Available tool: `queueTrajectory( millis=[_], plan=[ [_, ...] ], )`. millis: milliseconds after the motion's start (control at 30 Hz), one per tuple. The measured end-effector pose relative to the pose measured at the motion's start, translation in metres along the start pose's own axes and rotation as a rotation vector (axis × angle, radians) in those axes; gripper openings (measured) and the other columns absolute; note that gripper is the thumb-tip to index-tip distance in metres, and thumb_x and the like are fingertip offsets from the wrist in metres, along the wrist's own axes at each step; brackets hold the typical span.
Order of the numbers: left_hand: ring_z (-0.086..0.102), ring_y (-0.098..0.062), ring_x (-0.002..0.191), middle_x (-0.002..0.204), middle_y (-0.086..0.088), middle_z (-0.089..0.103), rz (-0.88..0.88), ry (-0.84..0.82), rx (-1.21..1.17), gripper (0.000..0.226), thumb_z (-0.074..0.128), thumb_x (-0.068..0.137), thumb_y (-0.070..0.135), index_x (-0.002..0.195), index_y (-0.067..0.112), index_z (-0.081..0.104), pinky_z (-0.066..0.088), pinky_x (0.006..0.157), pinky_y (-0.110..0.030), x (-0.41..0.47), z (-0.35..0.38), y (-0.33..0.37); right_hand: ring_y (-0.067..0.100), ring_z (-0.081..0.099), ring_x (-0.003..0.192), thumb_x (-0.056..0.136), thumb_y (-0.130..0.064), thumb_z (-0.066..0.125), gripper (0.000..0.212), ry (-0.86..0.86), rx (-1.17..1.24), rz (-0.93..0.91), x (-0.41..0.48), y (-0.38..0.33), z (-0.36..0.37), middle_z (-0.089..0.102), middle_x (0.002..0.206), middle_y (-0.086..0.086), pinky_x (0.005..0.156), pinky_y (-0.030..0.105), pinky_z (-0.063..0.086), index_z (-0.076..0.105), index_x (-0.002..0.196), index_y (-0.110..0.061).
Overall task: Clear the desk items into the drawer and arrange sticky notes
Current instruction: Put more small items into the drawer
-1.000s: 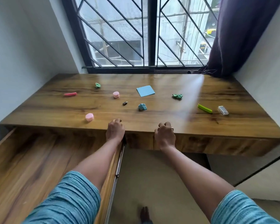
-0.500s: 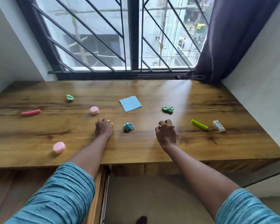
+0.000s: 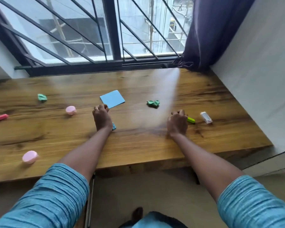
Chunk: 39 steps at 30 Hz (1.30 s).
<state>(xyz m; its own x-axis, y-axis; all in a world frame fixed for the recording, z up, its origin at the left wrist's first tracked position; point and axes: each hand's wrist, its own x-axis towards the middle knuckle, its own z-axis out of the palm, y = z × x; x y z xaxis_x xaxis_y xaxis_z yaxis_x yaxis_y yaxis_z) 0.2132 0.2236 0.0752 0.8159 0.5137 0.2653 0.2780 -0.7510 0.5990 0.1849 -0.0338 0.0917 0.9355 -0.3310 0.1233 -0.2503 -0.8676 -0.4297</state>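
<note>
In the middle of the frame the left hand [image 3: 101, 118] lies knuckles-up on the bench [image 3: 138, 145] with its fingers curled. The fingertips sit at the near left corner of the blue note [image 3: 112, 98], which lies flat just above the hand. Whether they pinch the note cannot be told. A small teal piece [image 3: 114, 126] peeks out at the right of that wrist. Right of centre, the right hand [image 3: 177, 122] is also curled, and a green marker [image 3: 191, 120] juts from behind its right side. Whether the hand grips the marker cannot be told. A white eraser [image 3: 206, 117] lies just right of the marker. A green crumple [image 3: 153, 103] sits between the hands, higher in the frame.
</note>
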Motion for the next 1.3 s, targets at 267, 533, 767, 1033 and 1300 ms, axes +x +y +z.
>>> queueTrajectory(
  millis=[267, 533, 767, 1033, 1300],
  plan=[
    [0.052, -0.035, 0.109, 0.112, -0.023, 0.061, 0.078, -0.08, -0.063, 0.024, 0.045, 0.098, 0.011, 0.116, 0.0, 0.057, 0.039, 0.09, -0.036, -0.056, 0.04, 0.093, 0.037, 0.045, 0.117, 0.098, -0.012, 0.034, 0.036, -0.029, -0.055, 0.164, 0.059, 0.088, -0.036, 0.049, 0.126, 0.019, 0.098, 0.043, 0.038, 0.06, 0.122, -0.01],
    [0.055, -0.03, 0.114, 0.124, -0.021, 0.054, 0.044, -0.119, -0.04, 0.036, 0.041, 0.096, -0.001, 0.13, 0.003, 0.052, 0.046, 0.097, -0.034, -0.114, 0.042, 0.111, 0.038, 0.047, 0.117, 0.1, -0.016, 0.028, 0.038, -0.184, 0.067, 0.108, 0.067, 0.117, -0.039, 0.05, 0.127, 0.023, 0.097, 0.044, 0.041, 0.054, 0.124, -0.001],
    [0.052, -0.027, 0.117, 0.127, -0.018, 0.052, -0.016, -0.101, -0.027, 0.032, 0.041, 0.099, 0.005, 0.128, 0.004, 0.054, 0.042, 0.095, -0.027, -0.151, 0.016, 0.099, 0.041, 0.045, 0.121, 0.101, -0.013, 0.03, 0.038, -0.133, 0.062, 0.008, 0.052, 0.094, -0.057, 0.049, 0.128, 0.028, 0.1, 0.044, 0.038, 0.051, 0.124, 0.008],
    [0.053, -0.027, 0.117, 0.127, -0.02, 0.053, -0.066, -0.019, -0.066, 0.031, 0.044, 0.098, 0.005, 0.127, 0.0, 0.053, 0.034, 0.097, -0.023, -0.182, -0.047, 0.058, 0.041, 0.052, 0.107, 0.087, 0.004, 0.037, 0.042, -0.132, -0.049, -0.467, -0.036, 0.02, -0.04, 0.052, 0.116, 0.022, 0.087, 0.042, 0.047, 0.058, 0.121, -0.009],
    [0.058, -0.038, 0.112, 0.089, 0.002, 0.056, -0.266, 0.152, -0.101, 0.031, 0.045, 0.095, 0.014, 0.124, 0.003, 0.051, 0.047, 0.086, -0.033, -0.219, -0.133, -0.055, 0.041, 0.048, 0.114, 0.095, -0.001, 0.038, 0.038, -0.3, 0.094, -0.701, -0.181, -0.079, -0.018, 0.05, 0.121, 0.021, 0.089, 0.042, 0.046, 0.055, 0.127, -0.011]
  ],
)
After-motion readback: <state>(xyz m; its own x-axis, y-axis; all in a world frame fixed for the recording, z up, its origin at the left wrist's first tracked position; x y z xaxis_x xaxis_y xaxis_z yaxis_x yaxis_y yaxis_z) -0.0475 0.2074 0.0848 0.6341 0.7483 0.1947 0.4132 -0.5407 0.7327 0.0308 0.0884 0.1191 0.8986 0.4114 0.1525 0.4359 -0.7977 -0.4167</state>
